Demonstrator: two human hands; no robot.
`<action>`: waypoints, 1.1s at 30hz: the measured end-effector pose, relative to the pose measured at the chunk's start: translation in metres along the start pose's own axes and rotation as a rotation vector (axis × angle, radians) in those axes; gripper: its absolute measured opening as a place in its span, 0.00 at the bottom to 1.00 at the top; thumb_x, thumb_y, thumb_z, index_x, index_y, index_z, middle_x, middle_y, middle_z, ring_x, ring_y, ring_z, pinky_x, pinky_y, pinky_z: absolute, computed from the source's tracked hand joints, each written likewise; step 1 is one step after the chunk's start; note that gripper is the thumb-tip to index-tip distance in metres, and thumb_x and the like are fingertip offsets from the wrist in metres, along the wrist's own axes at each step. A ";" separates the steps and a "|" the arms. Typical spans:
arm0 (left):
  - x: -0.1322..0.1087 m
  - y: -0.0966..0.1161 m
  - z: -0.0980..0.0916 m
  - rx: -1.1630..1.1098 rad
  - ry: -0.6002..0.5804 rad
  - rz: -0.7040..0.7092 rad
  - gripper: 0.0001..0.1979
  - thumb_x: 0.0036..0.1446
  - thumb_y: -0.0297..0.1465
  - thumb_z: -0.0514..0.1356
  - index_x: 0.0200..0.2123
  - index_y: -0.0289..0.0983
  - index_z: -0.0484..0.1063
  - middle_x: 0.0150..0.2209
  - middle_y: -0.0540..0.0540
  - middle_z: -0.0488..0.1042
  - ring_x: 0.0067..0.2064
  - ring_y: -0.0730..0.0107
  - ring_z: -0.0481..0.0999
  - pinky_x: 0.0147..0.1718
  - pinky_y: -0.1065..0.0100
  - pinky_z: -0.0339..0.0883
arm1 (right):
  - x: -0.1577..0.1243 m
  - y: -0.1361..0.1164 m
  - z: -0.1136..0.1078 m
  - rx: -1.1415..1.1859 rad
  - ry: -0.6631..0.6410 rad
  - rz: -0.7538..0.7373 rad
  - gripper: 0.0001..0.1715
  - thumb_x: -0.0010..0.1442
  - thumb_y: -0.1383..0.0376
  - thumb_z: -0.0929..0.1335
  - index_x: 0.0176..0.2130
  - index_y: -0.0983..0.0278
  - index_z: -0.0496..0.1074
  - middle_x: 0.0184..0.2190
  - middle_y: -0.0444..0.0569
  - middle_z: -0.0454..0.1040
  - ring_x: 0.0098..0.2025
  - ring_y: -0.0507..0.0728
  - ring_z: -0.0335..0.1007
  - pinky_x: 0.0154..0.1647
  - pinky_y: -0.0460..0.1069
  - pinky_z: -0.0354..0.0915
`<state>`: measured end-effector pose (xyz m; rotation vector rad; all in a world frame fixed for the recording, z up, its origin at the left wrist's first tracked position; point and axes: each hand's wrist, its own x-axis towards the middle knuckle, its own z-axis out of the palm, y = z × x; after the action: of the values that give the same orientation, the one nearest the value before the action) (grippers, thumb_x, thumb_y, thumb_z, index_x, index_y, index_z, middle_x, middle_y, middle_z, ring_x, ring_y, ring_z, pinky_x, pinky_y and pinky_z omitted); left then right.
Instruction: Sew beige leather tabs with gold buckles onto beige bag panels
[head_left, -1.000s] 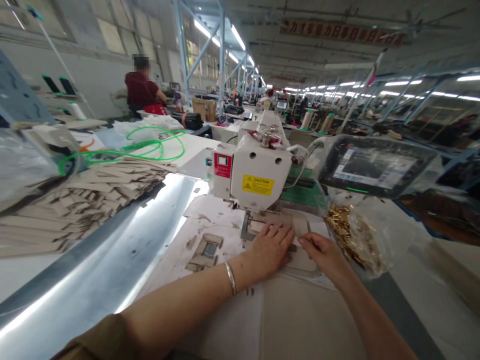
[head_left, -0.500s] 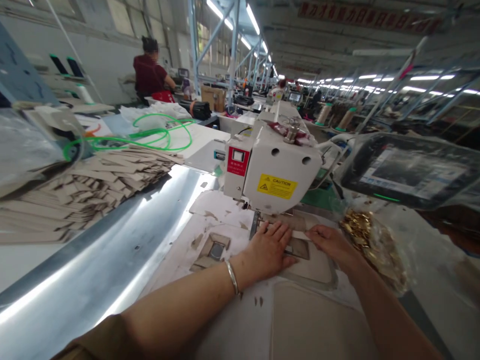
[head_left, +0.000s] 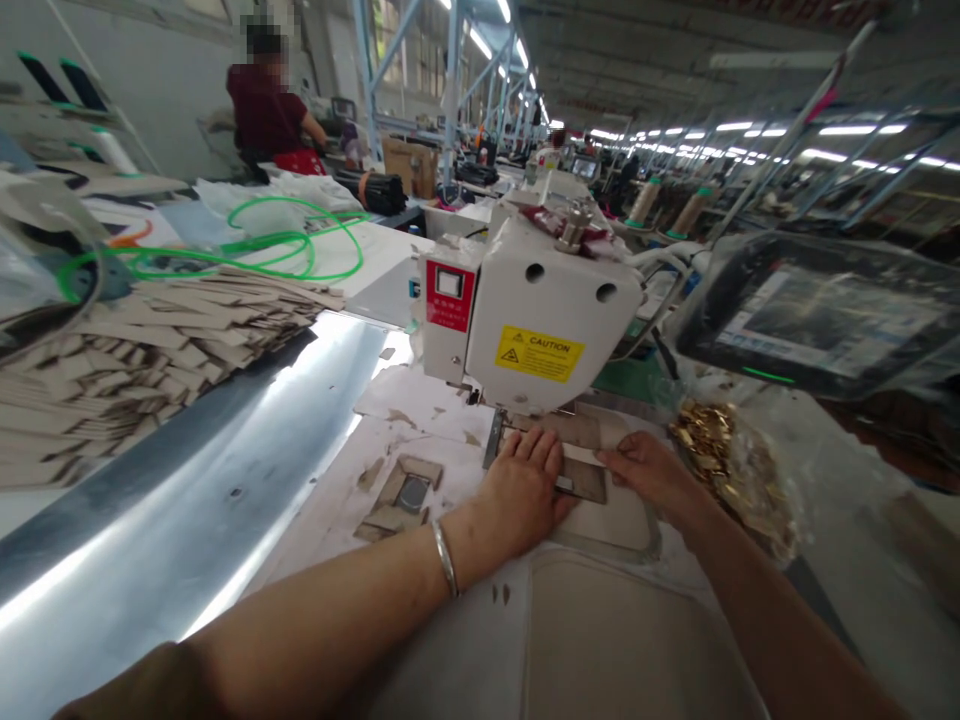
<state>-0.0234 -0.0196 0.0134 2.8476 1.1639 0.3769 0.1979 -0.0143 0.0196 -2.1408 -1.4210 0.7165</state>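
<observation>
My left hand [head_left: 521, 492], a bangle at its wrist, lies flat with fingers stretched out over a beige panel [head_left: 619, 525] under the sewing machine head [head_left: 551, 300]. To its right, my right hand [head_left: 646, 468] has thumb and fingers pinched at the end of a pale beige strip [head_left: 580, 453]. The strip runs across the panel toward my left fingertips, where its other end is hidden. Just below the strip is a rectangular recess [head_left: 589, 482] in the panel. Another beige panel [head_left: 622, 640] lies nearest me.
A pile of beige strips [head_left: 172, 350] lies at left beside a shiny metal plate [head_left: 187, 480]. Right of my hands sit a plastic bag of gold-coloured metal pieces [head_left: 705, 440] and a control screen [head_left: 817, 310]. A person [head_left: 270, 110] sits at the back left.
The whole view has shifted, so everything sits further left and slightly higher. Both hands keep nearly the same place on the panel, the right one still pinching the strip.
</observation>
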 end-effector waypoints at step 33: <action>-0.001 0.002 0.000 0.000 0.033 0.007 0.30 0.66 0.41 0.51 0.62 0.25 0.60 0.65 0.33 0.58 0.66 0.47 0.57 0.63 0.49 0.50 | -0.012 -0.035 -0.035 0.461 -0.249 0.347 0.06 0.52 0.76 0.73 0.26 0.69 0.75 0.21 0.47 0.75 0.18 0.46 0.62 0.18 0.39 0.61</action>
<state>-0.0224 -0.0220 0.0135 2.8570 1.1604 0.4257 0.1929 -0.0169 0.0704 -1.9856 -0.8769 1.3352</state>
